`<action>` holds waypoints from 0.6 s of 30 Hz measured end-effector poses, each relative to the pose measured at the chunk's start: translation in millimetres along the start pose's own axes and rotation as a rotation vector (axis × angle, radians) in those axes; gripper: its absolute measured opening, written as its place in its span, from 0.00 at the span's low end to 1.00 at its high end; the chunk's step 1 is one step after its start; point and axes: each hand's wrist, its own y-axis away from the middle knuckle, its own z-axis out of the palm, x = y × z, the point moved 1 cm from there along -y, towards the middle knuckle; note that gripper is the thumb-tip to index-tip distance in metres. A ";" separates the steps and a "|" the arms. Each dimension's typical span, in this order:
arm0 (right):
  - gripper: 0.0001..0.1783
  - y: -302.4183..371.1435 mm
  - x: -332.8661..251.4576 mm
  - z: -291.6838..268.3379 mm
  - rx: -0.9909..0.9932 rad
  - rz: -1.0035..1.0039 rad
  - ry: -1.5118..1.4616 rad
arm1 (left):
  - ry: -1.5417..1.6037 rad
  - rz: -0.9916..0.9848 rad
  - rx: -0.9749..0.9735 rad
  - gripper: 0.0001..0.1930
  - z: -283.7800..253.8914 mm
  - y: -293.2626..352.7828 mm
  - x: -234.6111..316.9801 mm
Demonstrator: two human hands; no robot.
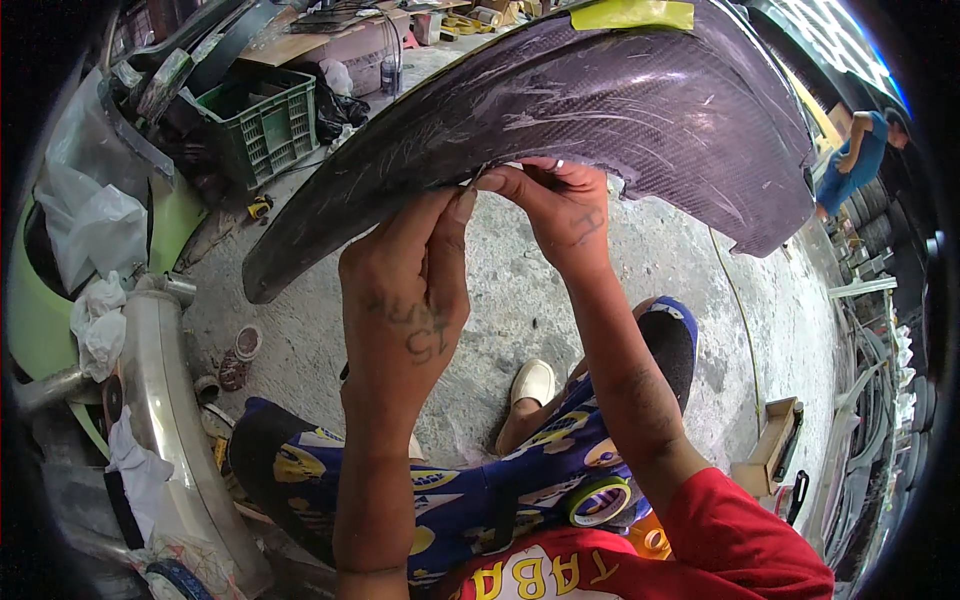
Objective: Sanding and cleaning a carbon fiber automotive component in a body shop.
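Observation:
A large curved carbon-fibre panel (600,110), dark and scuffed with pale scratches, spans the upper middle. A strip of yellow tape (632,14) sticks to its top edge. My left hand (410,265) is closed at the panel's lower edge, thumb and fingers pinched together. Just right of it, my right hand (562,215) grips the same edge, its thumb almost touching the left fingertips. Some fingertips are hidden behind the rim, so anything small between them cannot be made out. On my lap lies a roll of green tape (600,502), beside an orange ring-shaped thing (652,540).
A green plastic crate (262,125) stands at the back left. Metal pipework (165,370) and plastic sheeting (95,225) crowd the left side. A shallow wooden box (768,450) sits on the concrete floor (500,300) at right. A person in blue (855,165) stands far right.

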 end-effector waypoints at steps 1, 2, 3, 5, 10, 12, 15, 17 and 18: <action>0.09 -0.4 0.0 0.7 0.005 0.002 -0.036 | -0.001 0.002 0.000 0.06 -0.4 0.3 0.6; 0.09 -0.1 0.3 0.5 0.006 0.001 -0.035 | 0.000 -0.058 -0.026 0.06 0.3 2.1 -0.8; 0.09 0.2 0.5 0.0 0.014 0.002 -0.036 | 0.000 -0.118 -0.053 0.06 1.5 3.2 -2.4; 0.09 0.1 0.1 -0.4 0.021 0.001 -0.041 | -0.056 -0.031 0.004 0.05 2.4 2.8 -3.0; 0.09 2.3 -0.2 -0.7 0.051 0.052 0.059 | -0.049 0.042 0.045 0.05 -2.0 -1.2 0.2; 0.09 2.9 3.2 -5.1 0.046 0.043 0.069 | -0.032 -0.018 -0.018 0.05 -4.6 0.0 2.0; 0.09 1.4 3.7 -5.4 0.028 0.025 0.019 | -0.040 0.020 0.005 0.06 -2.4 0.0 2.5; 0.08 1.1 3.6 -3.9 0.017 0.012 -0.037 | -0.050 0.010 -0.003 0.06 -3.3 0.1 2.7; 0.08 1.0 3.7 -3.4 0.017 0.012 -0.044 | -0.059 0.001 -0.010 0.06 -3.8 -0.3 3.0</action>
